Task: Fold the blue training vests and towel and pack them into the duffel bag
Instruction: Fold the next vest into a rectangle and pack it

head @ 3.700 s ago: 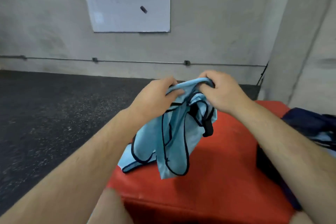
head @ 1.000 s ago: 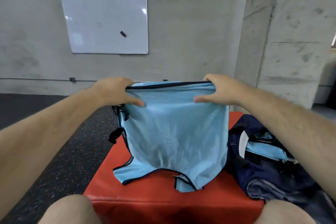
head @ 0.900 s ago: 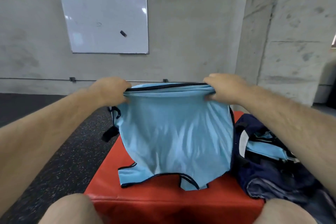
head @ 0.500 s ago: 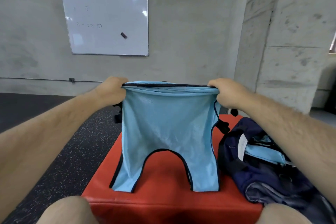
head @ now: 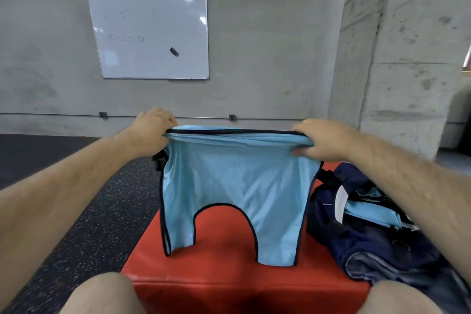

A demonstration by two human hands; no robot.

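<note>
A light blue training vest (head: 237, 186) with black trim hangs spread out in front of me, upside down, its two shoulder straps pointing down at the red padded box (head: 221, 273). My left hand (head: 150, 132) grips its top left corner and my right hand (head: 323, 140) grips its top right corner. To the right, on the box, lies the open navy duffel bag (head: 369, 242) with a folded light blue cloth (head: 369, 214) inside it.
Black speckled rubber floor (head: 76, 211) stretches to the left of the box. A concrete wall with a whiteboard (head: 150, 35) stands behind, and a concrete pillar (head: 407, 58) at the right. My knees show at the bottom edge.
The bunched vest has been opened out and pulled flat between both hands. In the last half second it has barely moved, hanging straighter with both straps down.
</note>
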